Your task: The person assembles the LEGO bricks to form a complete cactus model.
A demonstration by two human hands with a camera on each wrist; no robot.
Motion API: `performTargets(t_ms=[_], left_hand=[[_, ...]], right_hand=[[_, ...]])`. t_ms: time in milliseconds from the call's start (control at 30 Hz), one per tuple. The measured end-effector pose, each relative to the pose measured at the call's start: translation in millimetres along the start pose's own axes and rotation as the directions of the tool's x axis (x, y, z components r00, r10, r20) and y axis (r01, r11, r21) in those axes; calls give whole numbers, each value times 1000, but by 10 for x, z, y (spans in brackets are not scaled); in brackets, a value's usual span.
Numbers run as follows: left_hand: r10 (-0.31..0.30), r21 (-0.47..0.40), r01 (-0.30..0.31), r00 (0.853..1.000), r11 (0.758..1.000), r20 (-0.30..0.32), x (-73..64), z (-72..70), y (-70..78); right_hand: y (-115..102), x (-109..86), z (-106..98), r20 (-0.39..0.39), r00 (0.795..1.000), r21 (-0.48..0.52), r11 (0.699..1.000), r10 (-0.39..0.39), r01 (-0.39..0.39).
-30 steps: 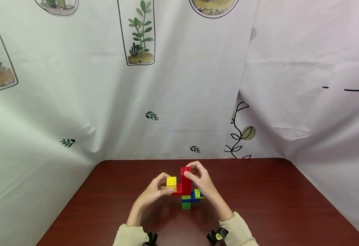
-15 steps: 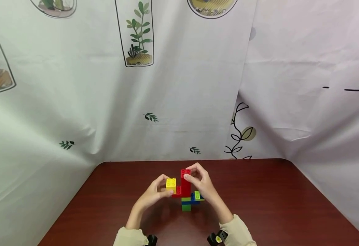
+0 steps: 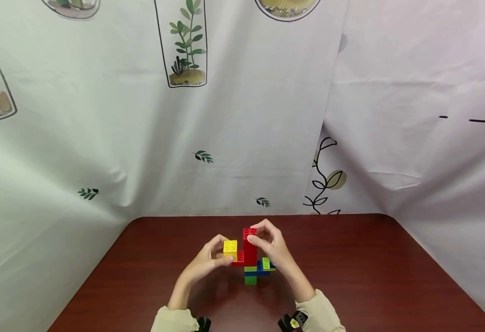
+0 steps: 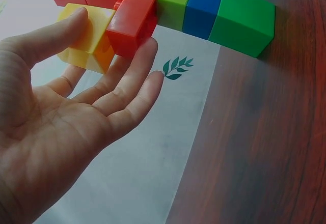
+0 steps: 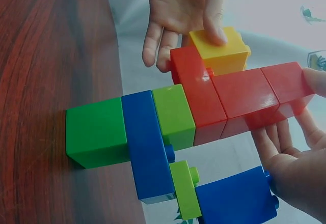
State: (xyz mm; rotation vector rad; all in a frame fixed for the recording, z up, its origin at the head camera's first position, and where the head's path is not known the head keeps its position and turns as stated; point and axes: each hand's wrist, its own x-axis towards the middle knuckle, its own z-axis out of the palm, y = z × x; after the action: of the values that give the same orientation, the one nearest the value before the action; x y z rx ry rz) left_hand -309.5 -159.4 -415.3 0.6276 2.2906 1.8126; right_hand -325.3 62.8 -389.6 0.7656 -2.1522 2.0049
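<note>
A tower of toy building bricks stands upright mid-table. My left hand (image 3: 205, 262) pinches a yellow brick (image 3: 230, 249) between thumb and fingers at the left end of a long red brick (image 5: 198, 99); whether it is fully pressed down I cannot tell. With thumb and fingers, my right hand (image 3: 276, 249) grips the top red brick (image 5: 288, 84). Beneath the red part come a light green brick (image 5: 173, 114), a long blue brick (image 5: 147, 147) and a green base brick (image 5: 97, 132). Off the right side sit a thin light green brick (image 5: 184, 191) and another blue brick (image 5: 237, 198).
The dark red-brown table (image 3: 142, 276) reaches back to a hanging white cloth (image 3: 242, 115) printed with plants. Black straps with devices (image 3: 293, 321) sit at both wrists, beside light sleeves.
Both hands keep their hold on the bricks, and the tower stays in place. Only a slight shift of the head view shows.
</note>
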Motion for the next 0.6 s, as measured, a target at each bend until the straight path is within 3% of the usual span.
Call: performTargets(t_ms=[267,600], left_hand=[[-15,-12,15,1000,1000,-2,-20,-25,-20],[-30,-14,30,999,999,12,19,-11,-1]], right_hand=[[-5,-7,7,33,999,-12,1000,-15,15],[-18,-6,-23,17,1000,-25,1000,-1,2]])
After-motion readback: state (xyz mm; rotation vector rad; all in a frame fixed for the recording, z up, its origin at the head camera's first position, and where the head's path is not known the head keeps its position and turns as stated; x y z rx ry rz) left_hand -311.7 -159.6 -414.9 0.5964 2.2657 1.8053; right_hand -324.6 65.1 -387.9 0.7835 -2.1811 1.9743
